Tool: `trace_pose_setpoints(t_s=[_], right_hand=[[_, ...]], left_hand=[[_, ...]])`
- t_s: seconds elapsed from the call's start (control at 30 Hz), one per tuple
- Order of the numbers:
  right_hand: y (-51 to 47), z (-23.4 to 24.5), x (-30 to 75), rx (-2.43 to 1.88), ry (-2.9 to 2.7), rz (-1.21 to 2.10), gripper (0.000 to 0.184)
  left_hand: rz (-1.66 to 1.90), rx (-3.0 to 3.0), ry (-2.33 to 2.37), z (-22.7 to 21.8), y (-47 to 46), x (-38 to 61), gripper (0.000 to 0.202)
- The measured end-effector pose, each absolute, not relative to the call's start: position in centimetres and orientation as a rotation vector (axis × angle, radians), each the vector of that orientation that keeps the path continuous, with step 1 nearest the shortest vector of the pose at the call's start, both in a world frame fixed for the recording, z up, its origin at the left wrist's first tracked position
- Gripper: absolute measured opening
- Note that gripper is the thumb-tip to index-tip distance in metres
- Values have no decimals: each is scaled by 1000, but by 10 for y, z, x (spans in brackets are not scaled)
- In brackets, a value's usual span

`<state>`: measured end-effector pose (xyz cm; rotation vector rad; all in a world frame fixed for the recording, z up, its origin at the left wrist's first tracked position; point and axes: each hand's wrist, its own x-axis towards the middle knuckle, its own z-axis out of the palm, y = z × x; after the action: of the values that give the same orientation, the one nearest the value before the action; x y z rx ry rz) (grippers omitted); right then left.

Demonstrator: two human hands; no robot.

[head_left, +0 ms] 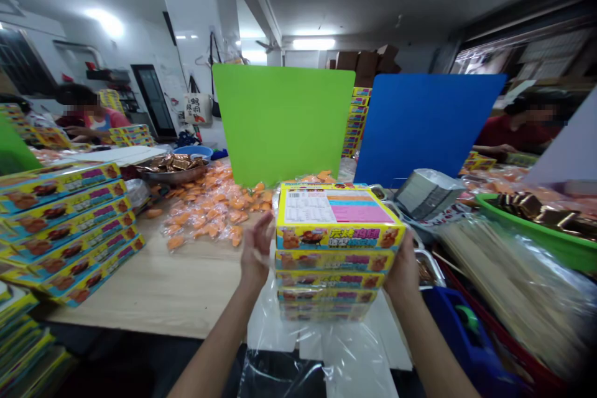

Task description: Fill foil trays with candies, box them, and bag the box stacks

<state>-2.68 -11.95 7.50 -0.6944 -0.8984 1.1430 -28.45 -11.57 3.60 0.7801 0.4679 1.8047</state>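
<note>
The left hand (pixel 255 250) stands open, fingers spread and raised, just beside the stack (pixel 332 267) of yellow boxes; we cannot see it touching them. The right hand (pixel 402 268) lies against the right end of the top box (pixel 338 217), its fingers hidden behind the box, so we cannot tell whether it grips or only steadies. The stack sits on clear plastic (pixel 326 339) at the table's near edge, printed faces toward us. We judge the pile is squared up for neatness, with the right hand placed at its side to guard against a slide.

Left of the hands, the table (pixel 140 286) carries loose orange packets (pixel 209 211), a steel bowl (pixel 171 173) of brown packets and a long row of boxes (pixel 65 230). Behind the stack stand a green board (pixel 280 124) and a blue board (pixel 429 130), which seem meant to divide the work places. To the right lie a foil pack (pixel 424 194), a green basin (pixel 536 230), bagged sticks (pixel 513 286) and a blue tape dispenser (pixel 466 336), close by the right arm. One co-worker (pixel 88 115) sits far left, another (pixel 517 127) far right, each beyond the boards
</note>
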Motion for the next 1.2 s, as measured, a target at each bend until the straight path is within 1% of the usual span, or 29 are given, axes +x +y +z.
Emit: trace_pose_setpoints(t_s=[0.1, 0.13, 0.17, 0.23, 0.27, 0.43, 0.5, 0.57, 0.63, 0.73, 0.77, 0.87, 0.9, 1.0, 1.07, 1.2], right_hand=[[-139, 66, -16, -657, -910, 1129, 48], [-144, 65, -14, -672, -942, 1131, 48], [-149, 66, -11, -691, -973, 1133, 46], [-153, 71, -8, -723, -1010, 1132, 33], [-153, 75, -7, -727, -1016, 1130, 28], [-147, 99, -5, -682, -1024, 1081, 24], [-149, 103, -5, -658, -1034, 1048, 23], [-152, 102, -4, -643, -1074, 1007, 26], [-157, 99, -2, -696, -1168, 985, 29], [-162, 101, -4, -787, -1271, 934, 24], [-162, 103, -5, -779, -1274, 902, 27], [-158, 116, -14, -736, -1230, 786, 45], [-156, 119, -17, -743, -1208, 763, 47], [-150, 124, -24, -780, -1132, 739, 44], [-149, 123, -28, -801, -1098, 740, 44], [-155, 121, -34, -870, -1099, 723, 32]], left_hand=[[1798, 951, 491, 13, -142, -296, 59], [1787, 1022, 518, 10, -149, -298, 55], [1787, 1079, 545, 11, -154, -299, 45], [1805, 1132, 572, 20, -157, -299, 25], [1814, 1134, 572, 28, -156, -299, 22], [1925, 1179, 476, 82, -139, -293, 27], [1921, 1229, 427, 100, -133, -291, 27], [1884, 1264, 390, 111, -129, -288, 26], [1859, 1252, 353, 116, -128, -286, 26], [1846, 1194, 307, 116, -128, -286, 24], [1844, 1196, 300, 116, -128, -286, 23], [1839, 1248, 291, 118, -126, -287, 22], [1834, 1265, 288, 120, -126, -287, 23], [1836, 1275, 267, 124, -124, -280, 25], [1902, 1237, 267, 127, -125, -272, 23], [2110, 1156, 319, 125, -124, -267, 15]])
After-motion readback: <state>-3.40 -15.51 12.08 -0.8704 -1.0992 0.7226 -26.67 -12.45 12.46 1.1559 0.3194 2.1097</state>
